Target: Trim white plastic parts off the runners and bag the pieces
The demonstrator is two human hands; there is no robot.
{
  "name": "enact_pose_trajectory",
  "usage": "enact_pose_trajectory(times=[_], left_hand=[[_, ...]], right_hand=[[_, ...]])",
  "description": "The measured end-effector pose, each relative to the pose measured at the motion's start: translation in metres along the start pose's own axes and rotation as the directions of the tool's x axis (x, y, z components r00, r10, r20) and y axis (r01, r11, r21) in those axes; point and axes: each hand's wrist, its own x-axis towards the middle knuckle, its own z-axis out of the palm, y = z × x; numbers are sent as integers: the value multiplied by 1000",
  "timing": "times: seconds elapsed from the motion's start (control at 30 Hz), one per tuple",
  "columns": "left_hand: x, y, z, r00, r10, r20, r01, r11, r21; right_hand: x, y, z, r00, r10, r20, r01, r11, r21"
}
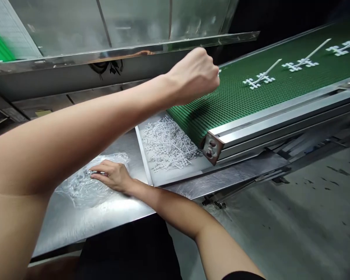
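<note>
My left arm reaches across the view, and my left hand [196, 76] is closed in a fist over the near end of the green conveyor belt [227, 99]. What it grips, if anything, is hidden; a white bit shows just past the knuckles. Lower down, my right hand [113, 175] pinches a small metal hand tool [97, 172], whose exact kind I cannot make out. That hand is over a clear plastic bag [87, 192] lying on the steel table [105, 216]. White branched plastic parts [259, 80] with long stems lie spaced along the belt.
Below the belt's end, a white tray [175, 177] holds a heap of small white plastic pieces [169, 144]. The conveyor's metal side rail [280, 109] runs toward the right. A steel ledge [76, 57] crosses behind, with a green bin [0, 46] at far left.
</note>
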Motion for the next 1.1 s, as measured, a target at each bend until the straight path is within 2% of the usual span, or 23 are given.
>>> enact_pose_trajectory(times=[0.1, 0.17, 0.23, 0.3, 0.4, 0.47, 0.53, 0.57, 0.63, 0.73, 0.8, 0.9, 0.97, 1.1], left_hand=[[-47, -7, -27, 983, -176, -45, 170, 980, -105], [-90, -7, -38, 945, -324, -45, 307, 924, -227], [-142, -3, -40, 900, -435, -11, 412, 859, -305], [-197, 6, -35, 860, -511, -3, 477, 805, -354], [-274, 26, -19, 797, -604, -26, 513, 698, -500], [-317, 41, -7, 727, -686, -13, 535, 578, -616], [-349, 54, 5, 648, -761, 31, 551, 440, -709], [-361, 59, 11, 621, -781, 69, 557, 377, -740], [-380, 69, 23, 616, -772, 158, 563, 290, -774], [-399, 83, 40, 643, -723, 252, 583, 249, -773], [-411, 91, 50, 632, -725, 274, 606, 241, -758], [-429, 102, 62, 595, -757, 269, 638, 241, -731], [-437, 105, 68, 578, -785, 222, 640, 268, -720], [-435, 101, 75, 556, -822, 125, 638, 325, -699]], right_hand=[[0, 1, 0, 1000, 9, 14, -10, 998, 55], [0, 0, 0, 999, 32, 17, -33, 996, 88], [1, -3, -2, 997, 78, 5, -78, 990, 121], [3, -6, -5, 990, 137, -18, -132, 978, 159], [5, -8, -10, 977, 209, -49, -192, 953, 234], [5, -7, -10, 972, 232, -47, -209, 932, 295], [4, -4, -9, 969, 246, -15, -224, 904, 364], [3, -2, -7, 967, 254, 9, -237, 886, 400], [2, 0, -2, 958, 280, 60, -275, 841, 466], [1, 1, 1, 936, 336, 102, -336, 770, 543], [2, 0, 0, 921, 373, 112, -366, 729, 578], [4, -1, -4, 899, 417, 133, -403, 672, 621], [5, -2, -7, 886, 439, 151, -424, 632, 648], [5, -4, -11, 862, 480, 160, -446, 570, 690]])
